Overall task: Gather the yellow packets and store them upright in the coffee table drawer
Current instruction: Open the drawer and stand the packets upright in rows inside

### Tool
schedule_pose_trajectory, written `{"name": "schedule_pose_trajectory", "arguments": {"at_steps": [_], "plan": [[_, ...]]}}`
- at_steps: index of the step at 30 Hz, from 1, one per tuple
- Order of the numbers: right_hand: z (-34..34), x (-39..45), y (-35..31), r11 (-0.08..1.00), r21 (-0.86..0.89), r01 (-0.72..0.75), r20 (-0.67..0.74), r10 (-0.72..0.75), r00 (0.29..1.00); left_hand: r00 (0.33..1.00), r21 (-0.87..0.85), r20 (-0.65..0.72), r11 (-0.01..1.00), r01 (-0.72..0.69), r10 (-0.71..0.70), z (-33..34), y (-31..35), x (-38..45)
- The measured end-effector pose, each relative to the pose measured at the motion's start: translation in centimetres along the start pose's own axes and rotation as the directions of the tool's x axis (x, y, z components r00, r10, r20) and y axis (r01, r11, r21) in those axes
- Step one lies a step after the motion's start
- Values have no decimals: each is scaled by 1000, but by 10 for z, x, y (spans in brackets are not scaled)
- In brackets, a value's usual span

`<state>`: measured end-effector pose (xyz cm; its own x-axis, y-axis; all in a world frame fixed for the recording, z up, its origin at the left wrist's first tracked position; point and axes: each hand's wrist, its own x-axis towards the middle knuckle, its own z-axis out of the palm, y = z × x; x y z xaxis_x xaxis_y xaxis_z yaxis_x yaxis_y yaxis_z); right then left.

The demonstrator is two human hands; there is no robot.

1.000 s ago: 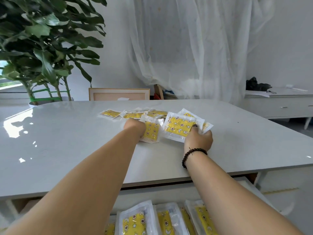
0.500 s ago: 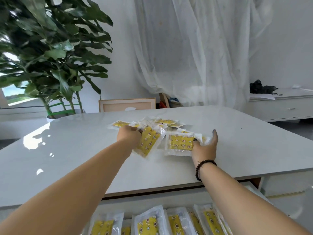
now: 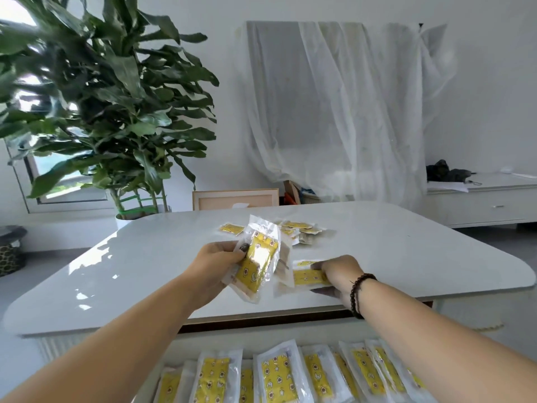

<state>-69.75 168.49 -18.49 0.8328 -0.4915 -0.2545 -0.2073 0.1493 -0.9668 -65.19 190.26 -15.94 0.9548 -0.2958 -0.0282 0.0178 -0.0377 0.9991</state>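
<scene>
While hands (image 3: pixel 220 260) grip, yellow packets (image 3: pixel 257 264) gleam, star-printed.

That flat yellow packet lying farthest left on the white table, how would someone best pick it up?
The leftmost packet lies flat on the table top, slightly apart from the pile. Probably best to come from above and its open left side, pinching the clear sealed border, which looks thin and sticks out past the yellow filling. Both hands, left hand and right hand, already hold packets.

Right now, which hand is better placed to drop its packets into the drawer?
Left hand: its packets are already lifted off the table, nearly upright. The right hand presses its packet flat.
</scene>
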Motion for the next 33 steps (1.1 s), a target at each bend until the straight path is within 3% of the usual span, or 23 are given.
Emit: {"name": "schedule_pose_trajectory", "arguments": {"at_steps": [6, 13, 15, 18, 20, 22, 25, 27, 30, 33], "plan": [[8, -36, 0, 988, 154, 3, 88, -17, 996, 999, -7, 5, 999, 53, -52, 8, -6, -31], [-2, -55, 13, 990, 97, 98, 95, -108, 990, 994, -94, -8, 990, 109, -110, 10, -14, -50], [-3, -54, 19, 984, 74, 161, 46, -165, 985, 989, -122, -42, 984, 133, -139, 10, -19, -53], [-5, -53, 24, 934, -132, 332, -106, -346, 932, 977, -93, -109, 980, 175, -185, 7, -29, -53], [-4, -58, 23, 833, -293, 469, -158, -526, 836, 965, -81, -127, 972, 219, -228, 5, -33, -53], [-4, -61, 24, 632, -451, 630, -97, -737, 669, 948, -96, -128, 955, 280, -291, 4, -35, -53], [-1, -67, 28, 185, -537, 823, 162, -935, 316, 923, -167, -47, 914, 370, -382, 5, -38, -55], [0, -68, 36, -126, -507, 852, 364, -928, 79, 915, -238, 49, 885, 401, -401, 5, -40, -54], [2, -74, 47, -339, -396, 854, 568, -821, -62, 917, -278, 178, 876, 395, -357, 1, -39, -53], [1, -78, 51, -411, -345, 844, 598, -789, -140, 916, -268, 233, 883, 384, -328, -3, -39, -56]]}}
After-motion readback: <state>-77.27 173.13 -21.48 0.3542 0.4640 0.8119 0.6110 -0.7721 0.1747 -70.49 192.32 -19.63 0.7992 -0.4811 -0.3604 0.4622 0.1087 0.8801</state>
